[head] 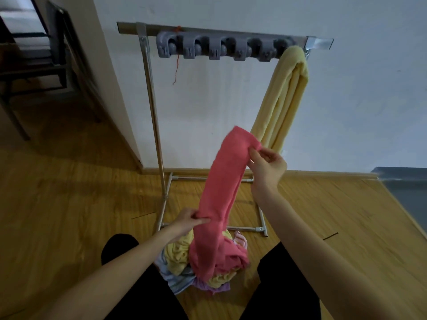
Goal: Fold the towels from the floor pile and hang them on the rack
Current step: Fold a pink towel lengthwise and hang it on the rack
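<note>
Towel (221, 185), pink and stretched long, ran from the right hand (268, 165) down to the left hand (184, 221), its lower end trailing into the pile (184, 262) on the wooden floor (69, 192). The right hand pinched the upper end between thumb and fingers; the left hand pinched the cloth lower down. The pile of yellow, pink, pale blue and lilac cloth lay between the person's dark-clad legs. Behind it stood a metal rack (152, 107) against the white wall, a grey row of clips (221, 48) on its top bar and a folded yellow towel (286, 95) hanging at its right end.
</note>
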Tool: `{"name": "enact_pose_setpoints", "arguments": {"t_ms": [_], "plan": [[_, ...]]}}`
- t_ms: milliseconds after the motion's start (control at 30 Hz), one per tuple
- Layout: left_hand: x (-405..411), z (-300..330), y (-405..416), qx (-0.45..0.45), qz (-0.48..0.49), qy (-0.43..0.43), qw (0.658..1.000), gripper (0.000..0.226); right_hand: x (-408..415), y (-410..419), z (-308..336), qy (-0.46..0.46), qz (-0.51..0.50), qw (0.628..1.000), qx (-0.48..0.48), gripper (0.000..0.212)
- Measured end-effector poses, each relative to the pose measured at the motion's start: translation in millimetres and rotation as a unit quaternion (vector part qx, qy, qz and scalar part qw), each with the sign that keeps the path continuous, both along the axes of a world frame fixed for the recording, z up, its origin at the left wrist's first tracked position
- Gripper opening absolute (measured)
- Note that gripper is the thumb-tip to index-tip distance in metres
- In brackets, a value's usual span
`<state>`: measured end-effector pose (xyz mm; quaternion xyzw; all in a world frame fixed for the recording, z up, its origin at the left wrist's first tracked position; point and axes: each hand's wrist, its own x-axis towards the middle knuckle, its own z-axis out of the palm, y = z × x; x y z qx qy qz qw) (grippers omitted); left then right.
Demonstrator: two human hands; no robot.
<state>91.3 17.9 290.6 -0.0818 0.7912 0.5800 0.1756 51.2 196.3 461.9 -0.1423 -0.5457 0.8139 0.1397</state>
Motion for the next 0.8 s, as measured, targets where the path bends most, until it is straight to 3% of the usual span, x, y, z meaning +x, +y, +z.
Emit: {"name": "enact_pose_setpoints", "arguments": {"t_ms": [167, 233, 300, 467, 533, 600, 667, 733, 800], "plan": [[-13, 34, -7, -0.034, 0.005, 0.018, 0.999, 0.035, -11, 26, -63, -0.108, -0.053, 0.987, 0.104, 0.025], [-19, 58, -9, -0.055, -0.009, 0.048, 0.997, 0.025, -13, 34, -94, -0.171, -0.008, 0.974, 0.148, 0.026], [-27, 84, -10, -0.082, -0.038, 0.090, 0.992, 0.036, -14, 38, -127, -0.229, 0.077, 0.948, 0.207, 0.026], [-29, 157, -1, -0.135, -0.222, 0.111, 0.959, 0.035, -2, 43, -155, -0.273, 0.332, 0.828, 0.359, 0.041], [-27, 178, 6, -0.130, -0.282, 0.099, 0.945, 0.031, 1, 45, -150, -0.245, 0.400, 0.770, 0.433, 0.048], [-25, 190, 10, -0.131, -0.316, 0.100, 0.935, 0.023, 2, 46, -136, -0.162, 0.420, 0.727, 0.518, 0.047], [-26, 195, 12, -0.134, -0.338, 0.096, 0.926, 0.017, 2, 44, -118, -0.038, 0.412, 0.741, 0.528, 0.043], [-27, 198, 13, -0.146, -0.349, 0.094, 0.921, 0.015, 4, 41, -95, 0.051, 0.434, 0.795, 0.421, 0.045], [-29, 198, 14, -0.156, -0.354, 0.095, 0.917, 0.018, 5, 39, -76, 0.082, 0.484, 0.820, 0.294, 0.051]]}}
